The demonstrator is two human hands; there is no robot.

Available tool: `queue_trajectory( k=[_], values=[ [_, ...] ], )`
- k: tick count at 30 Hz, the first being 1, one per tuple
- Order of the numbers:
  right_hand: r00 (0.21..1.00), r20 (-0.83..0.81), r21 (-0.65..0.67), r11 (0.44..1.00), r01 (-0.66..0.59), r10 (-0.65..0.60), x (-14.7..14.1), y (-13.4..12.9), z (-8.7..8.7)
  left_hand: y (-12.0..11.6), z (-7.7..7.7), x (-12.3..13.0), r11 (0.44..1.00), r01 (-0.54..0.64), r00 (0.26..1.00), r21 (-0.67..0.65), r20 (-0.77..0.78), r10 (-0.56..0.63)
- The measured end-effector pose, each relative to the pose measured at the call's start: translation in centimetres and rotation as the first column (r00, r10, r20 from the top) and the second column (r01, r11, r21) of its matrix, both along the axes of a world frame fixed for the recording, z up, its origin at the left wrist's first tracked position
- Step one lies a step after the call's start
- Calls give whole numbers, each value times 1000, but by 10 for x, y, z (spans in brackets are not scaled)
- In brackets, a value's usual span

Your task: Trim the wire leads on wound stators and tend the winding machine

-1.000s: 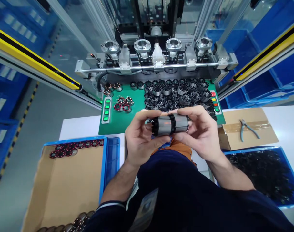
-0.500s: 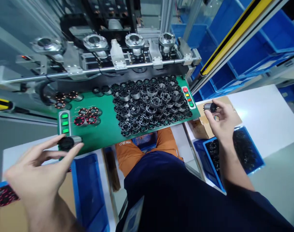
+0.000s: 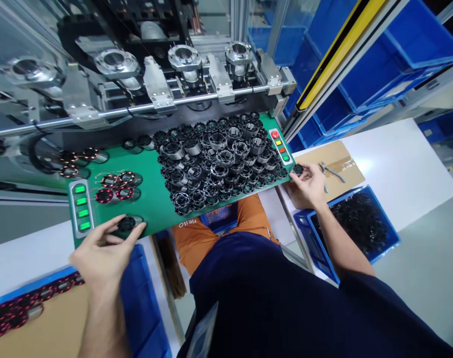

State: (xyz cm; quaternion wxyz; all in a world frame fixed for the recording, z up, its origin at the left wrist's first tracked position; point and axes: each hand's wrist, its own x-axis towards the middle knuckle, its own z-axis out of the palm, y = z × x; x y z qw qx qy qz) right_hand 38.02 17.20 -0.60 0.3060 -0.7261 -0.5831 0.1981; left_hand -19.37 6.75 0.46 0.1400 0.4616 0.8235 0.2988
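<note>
My left hand (image 3: 106, 253) is closed on a stator core (image 3: 130, 223), a silvery ring with a black insulator, thumb and fingers on either side. It is at the front left of the green work surface (image 3: 157, 214). At the right end of that surface, my right hand (image 3: 311, 185) pinches another stator core (image 3: 298, 170), partly covered by the fingers. Between the hands stands a stacked block of bare stator cores (image 3: 219, 171). Left of the block, several stators wound with copper and red-marked coils (image 3: 116, 186) sit in small groups.
Metal winding fixtures (image 3: 185, 58) line the back. Button panels (image 3: 81, 209) flank the green surface. On the right are cardboard (image 3: 336, 166) with pliers (image 3: 331, 173) and a blue bin of black parts (image 3: 360, 223). Wound stators (image 3: 21, 311) fill a tray at lower left.
Both hands have moved inward with their stator cores, the left rightward and the right leftward to the green surface's edge. The pliers on the cardboard now show. The view has shifted slightly.
</note>
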Motion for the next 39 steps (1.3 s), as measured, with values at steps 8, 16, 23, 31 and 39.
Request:
queue_trajectory(
  k=[8,16,23,31,39],
  values=[
    [999,15,35,999,-42,41,1,-1,14,6,11,-7,972,-83,970,219,242,29],
    [999,-29,189,982,-10,16,1,-8,37,-2,32,2,969,-65,974,238,228,10],
    [996,83,127,992,21,-31,-3,-3,4,-3,-8,12,990,66,988,128,-148,-47],
    [999,50,60,998,19,-22,-1,8,25,-11,11,1,978,187,968,90,-186,-168],
    [909,145,495,767,-408,390,-103,131,178,126,146,-79,879,332,941,341,-180,-286]
  ],
)
